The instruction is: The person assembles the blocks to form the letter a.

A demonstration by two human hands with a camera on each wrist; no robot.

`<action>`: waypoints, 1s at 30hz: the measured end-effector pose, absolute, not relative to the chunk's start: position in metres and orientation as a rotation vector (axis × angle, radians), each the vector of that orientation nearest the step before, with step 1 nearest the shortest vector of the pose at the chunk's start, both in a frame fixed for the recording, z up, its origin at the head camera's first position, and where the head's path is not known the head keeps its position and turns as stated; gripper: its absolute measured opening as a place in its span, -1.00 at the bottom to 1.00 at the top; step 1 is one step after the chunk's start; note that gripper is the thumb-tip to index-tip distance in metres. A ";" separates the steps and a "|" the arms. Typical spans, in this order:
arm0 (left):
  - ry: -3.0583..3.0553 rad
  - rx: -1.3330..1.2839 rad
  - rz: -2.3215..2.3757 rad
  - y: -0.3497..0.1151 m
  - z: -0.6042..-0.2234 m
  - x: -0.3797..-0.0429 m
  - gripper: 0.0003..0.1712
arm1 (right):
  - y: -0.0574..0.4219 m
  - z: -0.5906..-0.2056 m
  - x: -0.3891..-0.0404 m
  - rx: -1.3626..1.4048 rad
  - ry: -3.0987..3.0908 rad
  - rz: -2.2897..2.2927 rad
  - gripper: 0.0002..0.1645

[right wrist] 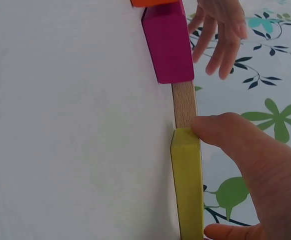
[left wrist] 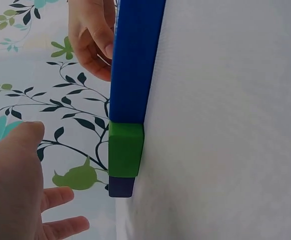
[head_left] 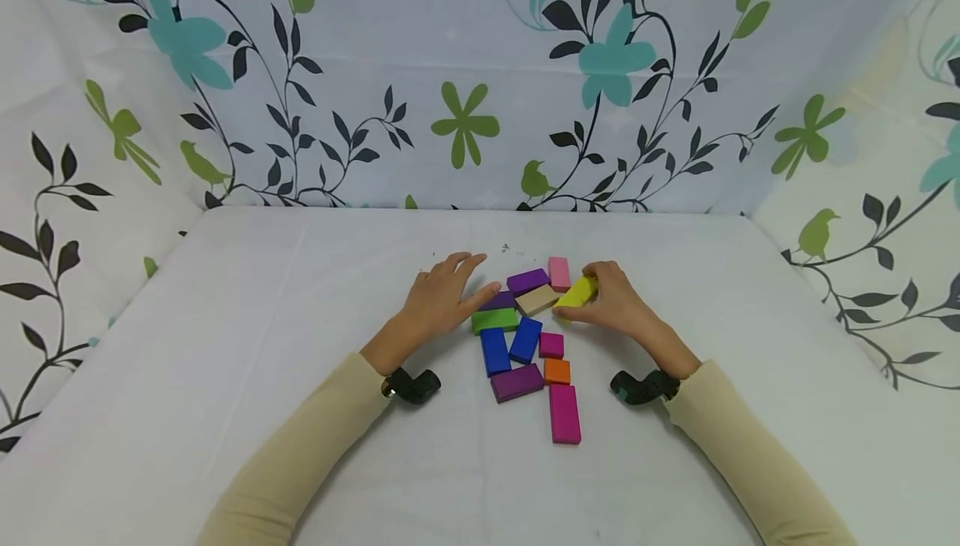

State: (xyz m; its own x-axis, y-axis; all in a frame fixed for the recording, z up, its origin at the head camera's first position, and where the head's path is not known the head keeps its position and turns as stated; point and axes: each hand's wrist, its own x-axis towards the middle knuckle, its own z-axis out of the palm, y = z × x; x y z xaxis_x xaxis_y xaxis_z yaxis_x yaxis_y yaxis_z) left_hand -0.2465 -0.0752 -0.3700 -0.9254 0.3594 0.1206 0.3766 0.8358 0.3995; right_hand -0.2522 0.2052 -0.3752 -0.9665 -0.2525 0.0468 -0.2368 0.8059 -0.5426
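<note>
In the head view my right hand [head_left: 617, 303] pinches a yellow block [head_left: 577, 294] by its ends, thumb at the near end. The right wrist view shows the thumb of my right hand [right wrist: 265, 170] against one end of the yellow block [right wrist: 188, 185], beside a tan wooden block [right wrist: 184, 102]. My left hand [head_left: 442, 300] holds nothing, fingers spread, its thumb over or beside a dark purple block [head_left: 498, 301]. A green block [head_left: 495, 320] lies just below that thumb. In the left wrist view my left hand [left wrist: 15, 185] is apart from the green block [left wrist: 126, 150].
Around the middle lie another purple block [head_left: 528, 281], a pink block [head_left: 558, 273], blue blocks [head_left: 495, 352], a magenta-purple block [head_left: 517, 383], a small magenta block [head_left: 551, 345], an orange block [head_left: 557, 372] and a long magenta block [head_left: 565, 414]. A white cloth covers the table [head_left: 360, 463]; patterned fabric [head_left: 465, 54] hangs behind.
</note>
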 end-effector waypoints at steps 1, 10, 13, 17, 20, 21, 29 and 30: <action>-2.971 -0.595 -0.656 -0.076 -0.371 -0.247 -0.20 | 0.206 -0.375 -0.252 -0.413 2.960 -0.887 -0.03; -2.907 -0.621 -0.784 -0.078 -0.376 -0.247 -0.27 | 0.214 -0.378 -0.254 -0.471 2.945 -0.905 -0.13; -2.878 -0.634 -0.832 -0.078 -0.377 -0.247 -0.30 | 0.216 -0.379 -0.256 -0.489 2.952 -0.909 -0.16; -2.869 -0.638 -0.844 -0.079 -0.378 -0.249 -0.31 | 0.220 -0.380 -0.258 -0.510 2.952 -0.910 -0.18; -2.881 -0.634 -0.836 -0.080 -0.380 -0.250 -0.31 | 0.221 -0.381 -0.259 -0.527 2.937 -0.919 -0.18; -2.885 -0.634 -0.833 -0.080 -0.380 -0.250 -0.31 | 0.222 -0.381 -0.260 -0.532 2.931 -0.926 -0.18; -2.896 -0.638 -0.807 -0.081 -0.381 -0.252 -0.33 | 0.226 -0.385 -0.264 -0.593 2.886 -0.992 -0.20; -2.896 -0.640 -0.805 -0.082 -0.381 -0.252 -0.33 | 0.227 -0.385 -0.265 -0.597 2.878 -0.999 -0.20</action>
State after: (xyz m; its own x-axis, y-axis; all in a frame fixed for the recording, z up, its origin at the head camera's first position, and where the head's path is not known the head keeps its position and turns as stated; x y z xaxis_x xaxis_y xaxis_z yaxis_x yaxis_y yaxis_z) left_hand -0.2520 -0.0816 -0.3807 -0.9111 0.3741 0.1729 0.4097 0.7764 0.4790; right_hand -0.2645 0.2269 -0.3850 -0.9255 -0.3681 0.0894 -0.3443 0.7190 -0.6037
